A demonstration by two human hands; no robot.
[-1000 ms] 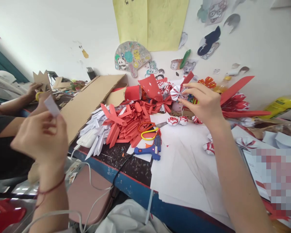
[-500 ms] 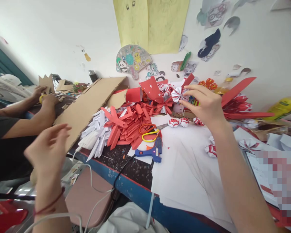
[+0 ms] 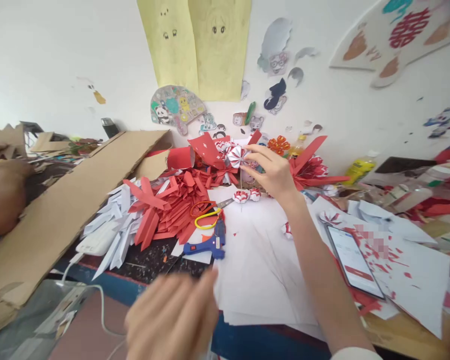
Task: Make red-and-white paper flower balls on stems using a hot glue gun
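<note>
Head view: forward, down over table point(image 3: 146, 254), facing wall point(image 3: 311, 95).

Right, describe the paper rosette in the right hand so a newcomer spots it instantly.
Find the big yellow paper on the wall, then look below its right edge to the right hand. In its grip is a pleated red-and-white paper rosette. Unlike the paper flowers lying on the white sheets, this one is held up in the air.
</note>
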